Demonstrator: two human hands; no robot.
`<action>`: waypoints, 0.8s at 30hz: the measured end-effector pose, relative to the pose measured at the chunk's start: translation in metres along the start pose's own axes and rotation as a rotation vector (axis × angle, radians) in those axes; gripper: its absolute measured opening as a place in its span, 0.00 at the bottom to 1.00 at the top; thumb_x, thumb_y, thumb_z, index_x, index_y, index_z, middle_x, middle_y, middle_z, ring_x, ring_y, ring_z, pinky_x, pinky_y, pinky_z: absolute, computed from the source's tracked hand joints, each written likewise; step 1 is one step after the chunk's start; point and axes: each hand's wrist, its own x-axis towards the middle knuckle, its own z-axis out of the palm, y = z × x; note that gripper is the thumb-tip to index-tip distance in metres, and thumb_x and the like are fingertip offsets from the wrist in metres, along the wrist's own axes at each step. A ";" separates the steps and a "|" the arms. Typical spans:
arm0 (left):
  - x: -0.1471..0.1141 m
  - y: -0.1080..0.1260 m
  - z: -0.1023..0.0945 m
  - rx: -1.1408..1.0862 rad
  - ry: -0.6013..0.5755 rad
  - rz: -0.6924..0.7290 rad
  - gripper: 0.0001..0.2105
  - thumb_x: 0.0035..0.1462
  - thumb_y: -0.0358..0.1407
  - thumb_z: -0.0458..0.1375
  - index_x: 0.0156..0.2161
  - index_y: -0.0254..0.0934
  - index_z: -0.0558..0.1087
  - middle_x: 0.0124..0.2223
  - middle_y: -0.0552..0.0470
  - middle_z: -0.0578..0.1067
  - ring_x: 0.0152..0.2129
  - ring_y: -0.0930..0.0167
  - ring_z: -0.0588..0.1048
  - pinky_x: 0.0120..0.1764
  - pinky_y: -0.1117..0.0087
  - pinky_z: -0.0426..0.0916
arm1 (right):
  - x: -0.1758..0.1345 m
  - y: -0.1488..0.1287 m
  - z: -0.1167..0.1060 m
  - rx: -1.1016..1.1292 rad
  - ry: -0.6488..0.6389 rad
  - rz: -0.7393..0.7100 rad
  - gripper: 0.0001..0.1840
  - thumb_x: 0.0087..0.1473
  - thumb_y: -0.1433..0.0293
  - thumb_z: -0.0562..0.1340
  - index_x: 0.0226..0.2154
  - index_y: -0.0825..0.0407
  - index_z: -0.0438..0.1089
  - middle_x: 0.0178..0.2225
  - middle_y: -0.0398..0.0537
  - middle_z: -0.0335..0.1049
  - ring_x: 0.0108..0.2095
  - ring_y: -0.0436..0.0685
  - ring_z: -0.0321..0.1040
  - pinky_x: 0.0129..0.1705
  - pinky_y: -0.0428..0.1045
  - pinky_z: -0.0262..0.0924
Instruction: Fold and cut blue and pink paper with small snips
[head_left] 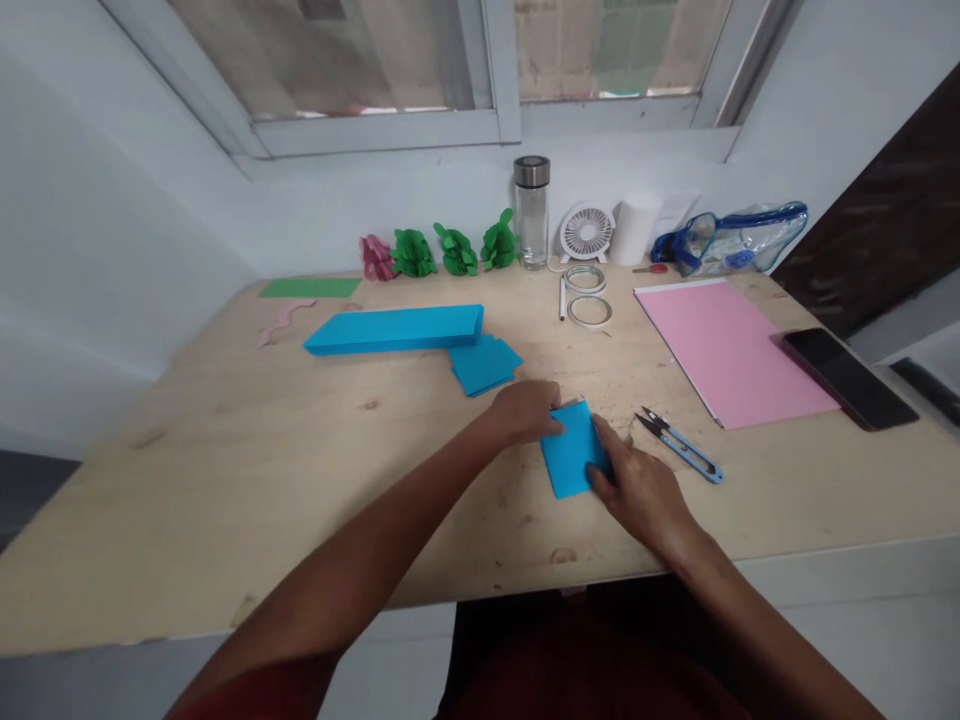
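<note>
Near left hand, loose blue paper squares spread at right end of long, crisp-edged blue paper stack. Beside right hand, slim blue-handled metal snips laid; farther right, flat pink paper sheet overlapped by black rectangular phone. Three crinkled green paper rosettes lined along white wall. Small blue paper rectangle held over pale, knotted wooden table, pinched at upper left by left hand, at right edge by right hand.
</note>
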 end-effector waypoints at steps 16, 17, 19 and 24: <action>-0.020 -0.009 0.000 -0.288 0.018 0.078 0.07 0.40 0.31 0.60 0.24 0.37 0.64 0.22 0.60 0.66 0.23 0.75 0.66 0.25 0.75 0.58 | 0.005 0.012 -0.004 0.117 0.045 -0.078 0.23 0.55 0.65 0.56 0.53 0.53 0.65 0.30 0.49 0.74 0.32 0.60 0.69 0.37 0.54 0.57; -0.026 -0.010 0.002 -0.310 0.056 0.070 0.07 0.41 0.31 0.60 0.24 0.37 0.64 0.23 0.60 0.66 0.23 0.75 0.66 0.26 0.75 0.59 | 0.007 0.012 -0.009 0.129 0.043 -0.086 0.21 0.55 0.66 0.56 0.50 0.52 0.68 0.29 0.48 0.74 0.31 0.59 0.69 0.36 0.53 0.56; -0.041 -0.011 0.008 -0.344 0.144 0.041 0.07 0.43 0.33 0.59 0.25 0.37 0.63 0.25 0.59 0.67 0.24 0.75 0.66 0.27 0.75 0.60 | 0.012 0.007 -0.020 0.103 0.066 -0.115 0.15 0.54 0.66 0.57 0.43 0.51 0.72 0.27 0.47 0.73 0.30 0.58 0.68 0.37 0.53 0.53; -0.085 -0.008 0.023 -0.376 0.410 -0.094 0.03 0.48 0.33 0.55 0.29 0.38 0.63 0.26 0.59 0.67 0.25 0.75 0.66 0.30 0.73 0.62 | 0.021 -0.024 -0.051 -0.177 0.218 -0.367 0.12 0.58 0.74 0.54 0.35 0.52 0.73 0.23 0.47 0.69 0.29 0.57 0.62 0.44 0.58 0.49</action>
